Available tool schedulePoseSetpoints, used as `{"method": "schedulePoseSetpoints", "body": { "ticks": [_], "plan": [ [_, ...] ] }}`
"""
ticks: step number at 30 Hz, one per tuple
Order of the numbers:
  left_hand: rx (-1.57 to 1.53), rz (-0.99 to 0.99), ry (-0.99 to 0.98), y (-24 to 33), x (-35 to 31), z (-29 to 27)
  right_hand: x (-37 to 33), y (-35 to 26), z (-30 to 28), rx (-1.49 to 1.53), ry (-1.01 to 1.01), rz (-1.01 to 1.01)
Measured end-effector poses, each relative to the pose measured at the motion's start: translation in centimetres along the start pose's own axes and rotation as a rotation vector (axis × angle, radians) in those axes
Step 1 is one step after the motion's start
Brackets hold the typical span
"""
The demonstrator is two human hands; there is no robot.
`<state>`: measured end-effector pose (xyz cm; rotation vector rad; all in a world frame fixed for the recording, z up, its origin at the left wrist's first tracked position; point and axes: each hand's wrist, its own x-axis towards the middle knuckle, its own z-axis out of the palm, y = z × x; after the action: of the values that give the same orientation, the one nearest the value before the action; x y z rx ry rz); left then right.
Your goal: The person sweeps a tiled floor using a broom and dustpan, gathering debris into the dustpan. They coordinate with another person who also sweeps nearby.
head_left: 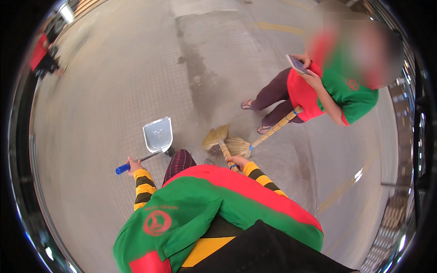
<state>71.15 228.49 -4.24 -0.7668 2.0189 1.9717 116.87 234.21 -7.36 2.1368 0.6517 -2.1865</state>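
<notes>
My left hand (pixel 134 166) is closed round the handle of a metal dustpan (pixel 158 134), just below the handle's blue end grip. The pan is silver, and nothing shows in it. In my right hand (pixel 238 161) is the bound handle of a straw broom (pixel 215 136), its bristles spread on the floor ahead of me. A second straw broom (pixel 275 129) with a long segmented handle touches or overlaps mine at the bristles. Its handle slants up toward a person standing at the right. A small dark patch lies on the floor beside the bristles.
The person (pixel 300 98) at the right, in red and green with sandals, holds a phone (pixel 298 64). Another person in red (pixel 40 52) is at the far left. Concrete floor (pixel 109 91) spreads around, with a darker damp-looking strip. Racks stand along the right rim.
</notes>
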Motion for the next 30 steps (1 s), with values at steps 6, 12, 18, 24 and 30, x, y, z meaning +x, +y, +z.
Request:
{"method": "schedulePoseSetpoints", "body": {
  "ticks": [6, 12, 18, 24, 30],
  "plan": [
    [-0.125, -0.022, 0.111, -2.4, 1.8, -11.5, 2.7, -2.5, 0.6, 0.130, -0.174, -0.012],
    [-0.065, 0.091, 0.009, -6.7, 3.4, -18.8, 6.3, -6.8, 1.0, 0.451, -0.174, 0.213],
    [0.083, 0.042, 0.261, -8.1, 4.4, -24.2, 7.1, -9.8, -2.1, 0.317, -0.222, 0.217],
    [0.252, 0.153, 0.458, -5.6, 5.9, -23.5, 2.4, -10.5, -6.6, -0.156, 0.216, 0.146],
    [0.567, 0.275, 0.788, -4.6, 1.7, -22.1, 6.3, -13.1, -10.3, -0.531, 0.265, 0.052]
  ]
}}
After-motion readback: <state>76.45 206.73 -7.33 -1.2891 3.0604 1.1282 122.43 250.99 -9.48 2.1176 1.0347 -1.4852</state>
